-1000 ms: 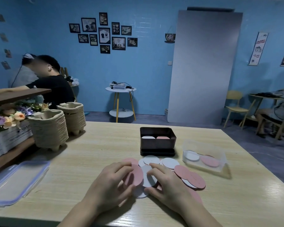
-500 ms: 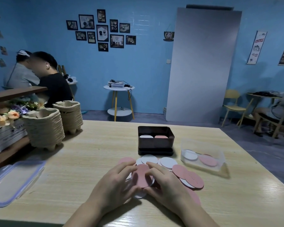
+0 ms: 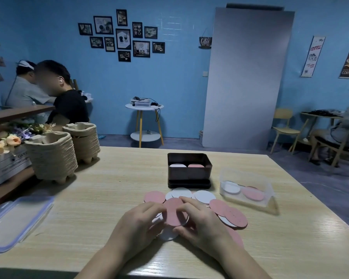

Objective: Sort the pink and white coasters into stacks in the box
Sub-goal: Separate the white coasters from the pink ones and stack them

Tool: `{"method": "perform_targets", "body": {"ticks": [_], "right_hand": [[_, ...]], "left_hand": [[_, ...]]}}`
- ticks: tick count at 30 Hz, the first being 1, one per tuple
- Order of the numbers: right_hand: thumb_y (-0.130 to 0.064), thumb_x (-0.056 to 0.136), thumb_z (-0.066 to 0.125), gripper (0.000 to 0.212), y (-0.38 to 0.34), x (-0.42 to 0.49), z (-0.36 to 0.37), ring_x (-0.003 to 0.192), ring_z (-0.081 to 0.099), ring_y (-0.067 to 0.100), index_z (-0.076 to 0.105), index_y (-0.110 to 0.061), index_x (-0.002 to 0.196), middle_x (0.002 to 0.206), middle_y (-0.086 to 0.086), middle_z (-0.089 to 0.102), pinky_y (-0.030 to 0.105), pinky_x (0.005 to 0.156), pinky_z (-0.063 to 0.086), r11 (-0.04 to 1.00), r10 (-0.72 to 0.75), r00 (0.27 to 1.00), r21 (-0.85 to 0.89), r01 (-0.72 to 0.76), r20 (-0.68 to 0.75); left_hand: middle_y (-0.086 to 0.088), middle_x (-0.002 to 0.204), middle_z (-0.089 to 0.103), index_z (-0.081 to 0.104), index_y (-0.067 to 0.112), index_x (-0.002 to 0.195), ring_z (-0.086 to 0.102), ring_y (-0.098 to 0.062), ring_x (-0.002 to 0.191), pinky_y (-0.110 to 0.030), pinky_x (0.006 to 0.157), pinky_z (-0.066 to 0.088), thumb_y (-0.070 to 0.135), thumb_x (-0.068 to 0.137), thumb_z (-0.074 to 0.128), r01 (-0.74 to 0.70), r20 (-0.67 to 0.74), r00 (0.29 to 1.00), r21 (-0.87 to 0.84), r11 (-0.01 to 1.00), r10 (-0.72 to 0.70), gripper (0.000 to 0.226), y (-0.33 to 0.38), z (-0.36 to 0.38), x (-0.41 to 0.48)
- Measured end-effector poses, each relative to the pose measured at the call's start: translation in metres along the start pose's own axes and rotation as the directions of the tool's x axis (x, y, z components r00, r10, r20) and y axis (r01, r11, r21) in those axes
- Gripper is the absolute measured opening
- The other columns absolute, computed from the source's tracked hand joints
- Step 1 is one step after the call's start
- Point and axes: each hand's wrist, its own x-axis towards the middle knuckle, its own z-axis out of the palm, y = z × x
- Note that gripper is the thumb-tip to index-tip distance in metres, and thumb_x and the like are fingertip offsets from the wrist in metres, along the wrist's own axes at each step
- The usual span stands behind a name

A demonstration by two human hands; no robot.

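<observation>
At lower centre of the frame, the left hand [image 3: 137,222] and right hand [image 3: 203,223] both gripped one pink coaster [image 3: 174,213]. Their curled fingers [image 3: 189,202] pinched its edges above the loose pile of coasters [image 3: 205,196] on the desk [image 3: 89,218]. The step looked like freeing a pink piece for sorting. Just behind the pile, mid-frame, the dark box [image 3: 189,176] held a white stack [image 3: 177,165] on its left and a pink stack [image 3: 196,165] on its right. The next move probably called for carrying the coaster over the box's near wall and laying it flat on the pink stack.
</observation>
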Motion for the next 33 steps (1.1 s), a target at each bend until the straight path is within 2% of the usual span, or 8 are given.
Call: {"method": "perform_targets", "body": {"ticks": [3,7,11,15,19,22,29,33], "right_hand": [[-0.042,0.081,0.074,0.031,-0.003,0.000,-0.001,0.094,0.052,-0.007,0.056,-0.032,0.104,0.141,-0.012,0.052,0.014,0.079,0.048,1.000,-0.011,1.000,-0.011,0.011,-0.005],[-0.046,0.080,0.074,0.034,-0.002,-0.001,0.001,0.127,0.052,0.008,0.057,-0.029,0.104,0.149,-0.007,0.048,0.027,0.091,0.050,0.999,0.010,1.000,-0.051,-0.010,-0.006],[-0.048,0.080,0.073,0.037,-0.002,0.000,0.000,0.131,0.048,0.008,0.059,-0.025,0.106,0.146,-0.007,0.050,0.017,0.095,0.042,0.998,-0.005,1.000,-0.068,0.007,0.026],[-0.044,0.081,0.070,0.036,-0.002,0.001,-0.001,0.126,0.051,0.006,0.059,-0.027,0.111,0.141,-0.010,0.053,0.010,0.095,0.039,0.998,-0.020,1.000,-0.056,0.021,0.020],[-0.040,0.079,0.069,0.030,0.000,0.006,-0.001,0.099,0.059,0.010,0.058,-0.026,0.103,0.121,-0.012,0.057,0.030,0.077,0.053,0.997,-0.051,0.999,-0.051,0.050,-0.007],[-0.037,0.077,0.068,0.026,0.003,0.016,-0.006,0.086,0.057,0.011,0.057,-0.025,0.096,0.114,-0.011,0.057,0.032,0.068,0.053,0.995,-0.081,0.997,-0.063,0.080,-0.015],[-0.042,0.073,0.080,0.034,0.030,0.050,-0.030,0.099,0.060,0.009,0.063,-0.019,0.092,0.116,-0.007,0.062,0.023,0.079,0.049,0.998,-0.050,0.997,-0.033,0.048,-0.060],[-0.032,0.072,0.079,0.030,0.057,0.078,-0.044,0.090,0.061,0.019,0.063,-0.016,0.092,0.103,-0.002,0.064,0.036,0.075,0.051,1.000,-0.001,0.992,-0.024,-0.002,-0.123]], "left_hand": [[0.015,0.109,0.067,0.068,0.026,0.106,0.064,-0.012,0.091,-0.032,0.066,0.055,0.028,0.086,0.074,-0.008,0.004,1.000,0.008,1.000,0.008,0.021,0.000,0.001,0.001],[0.014,0.114,0.068,0.068,0.030,0.111,0.064,-0.010,0.094,-0.028,0.068,0.054,0.030,0.085,0.078,-0.009,0.000,1.000,0.011,1.000,0.009,0.027,-0.003,0.004,0.000],[0.014,0.113,0.067,0.066,0.033,0.110,0.064,-0.009,0.094,-0.026,0.069,0.054,0.036,0.090,0.067,-0.029,-0.001,1.000,0.027,0.999,0.029,0.020,-0.005,0.005,0.000],[0.013,0.120,0.067,0.067,0.032,0.118,0.065,-0.010,0.101,-0.028,0.074,0.056,0.026,0.090,0.073,0.002,0.022,1.000,0.005,1.000,-0.002,0.029,-0.008,0.006,-0.001],[0.014,0.123,0.066,0.067,0.029,0.120,0.065,-0.013,0.102,-0.028,0.075,0.056,0.023,0.089,0.072,0.008,0.034,0.999,-0.025,1.000,-0.007,0.031,-0.007,0.006,0.002],[0.015,0.123,0.064,0.065,0.028,0.119,0.064,-0.011,0.105,-0.027,0.075,0.056,0.027,0.089,0.066,0.008,0.041,0.999,-0.048,0.999,-0.006,0.030,-0.008,0.004,0.009],[0.016,0.118,0.064,0.063,0.027,0.123,0.063,-0.009,0.102,-0.032,0.080,0.055,0.021,0.092,0.069,-0.009,0.021,1.000,-0.060,0.998,0.011,0.032,-0.018,0.005,0.058],[0.008,0.123,0.065,0.064,0.019,0.127,0.064,-0.017,0.108,-0.032,0.086,0.053,0.015,0.093,0.065,0.007,0.008,1.000,-0.028,1.000,-0.007,0.034,-0.040,0.009,0.090]]}}
